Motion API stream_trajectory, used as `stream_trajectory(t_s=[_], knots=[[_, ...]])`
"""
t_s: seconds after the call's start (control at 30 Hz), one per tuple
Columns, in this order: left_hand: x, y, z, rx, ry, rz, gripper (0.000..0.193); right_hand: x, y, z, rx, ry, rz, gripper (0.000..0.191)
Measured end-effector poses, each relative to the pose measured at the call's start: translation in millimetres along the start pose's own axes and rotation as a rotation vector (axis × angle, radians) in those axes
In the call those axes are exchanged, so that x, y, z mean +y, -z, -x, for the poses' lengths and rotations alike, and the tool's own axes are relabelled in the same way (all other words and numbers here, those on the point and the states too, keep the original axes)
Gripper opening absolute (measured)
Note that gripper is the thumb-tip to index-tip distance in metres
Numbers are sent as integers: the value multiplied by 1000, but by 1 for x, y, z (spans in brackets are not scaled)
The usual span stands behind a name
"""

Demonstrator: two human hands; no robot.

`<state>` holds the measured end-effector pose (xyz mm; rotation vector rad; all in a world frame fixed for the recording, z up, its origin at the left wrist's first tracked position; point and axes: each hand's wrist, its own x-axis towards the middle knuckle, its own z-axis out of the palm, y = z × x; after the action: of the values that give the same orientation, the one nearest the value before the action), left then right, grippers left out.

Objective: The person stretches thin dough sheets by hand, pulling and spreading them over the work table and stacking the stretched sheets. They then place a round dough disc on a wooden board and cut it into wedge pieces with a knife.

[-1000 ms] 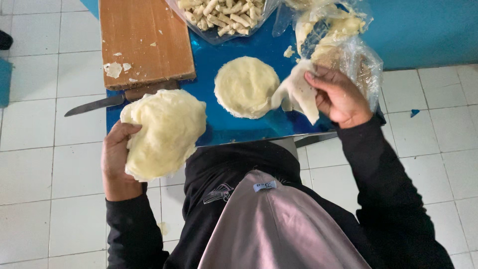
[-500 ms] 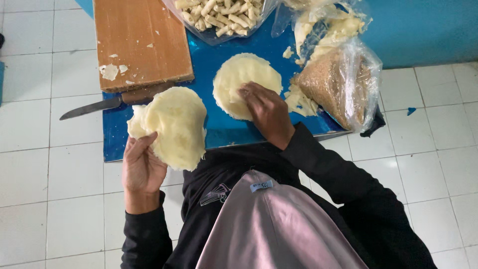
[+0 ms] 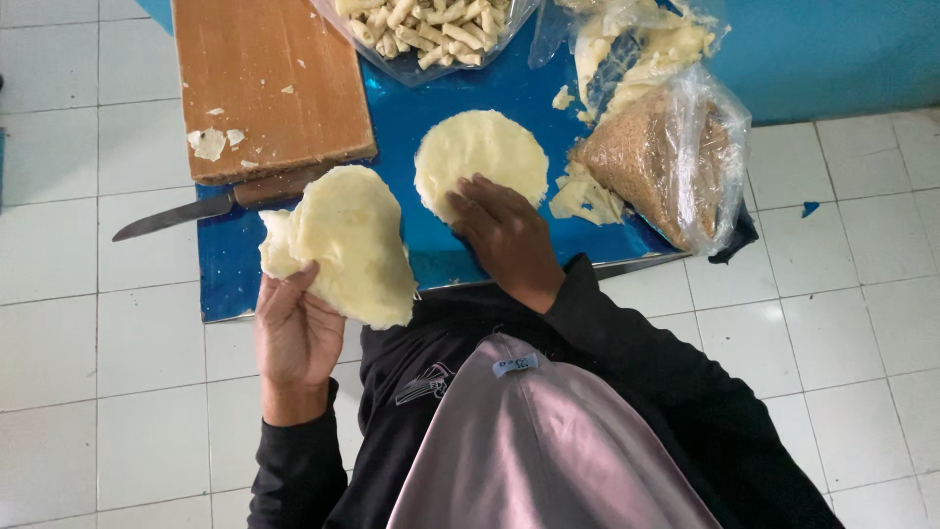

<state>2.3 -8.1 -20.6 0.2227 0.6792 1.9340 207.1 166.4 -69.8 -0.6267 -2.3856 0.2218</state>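
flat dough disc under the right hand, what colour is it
Pale creamy yellow dough disc, clearest in the head view.

- Looking like home food prep, happening on a white tiled floor (image 3: 59,323)
- Blue plastic sheet (image 3: 460,108) serving as worktop
- Brown wooden cutting board (image 3: 269,83), steel kitchen knife (image 3: 171,217), pale dough lying around

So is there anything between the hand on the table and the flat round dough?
No. The right hand already rests its fingers on the near edge of the flat round dough, nothing between them. The left hand holds a bigger dough lump off to the side.
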Motion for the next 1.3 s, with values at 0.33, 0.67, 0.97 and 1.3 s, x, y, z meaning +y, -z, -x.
stream_trajectory(t_s=[0.33,0.67,0.97,1.3], knots=[[-39,-8,5,-12,-18,-78,44,-53,44,-20,-39,-30,-581,40],[-67,-11,1,-22,-33,-102,56,-54,24,-31,-7,-246,-760,6],[-66,-28,-12,-56,-306,-650,45,-26,6,-20,-158,-508,-1364,14],[-60,-28,-8,47,-356,-492,45,-20,2,-5,-162,-923,-2080,40]])
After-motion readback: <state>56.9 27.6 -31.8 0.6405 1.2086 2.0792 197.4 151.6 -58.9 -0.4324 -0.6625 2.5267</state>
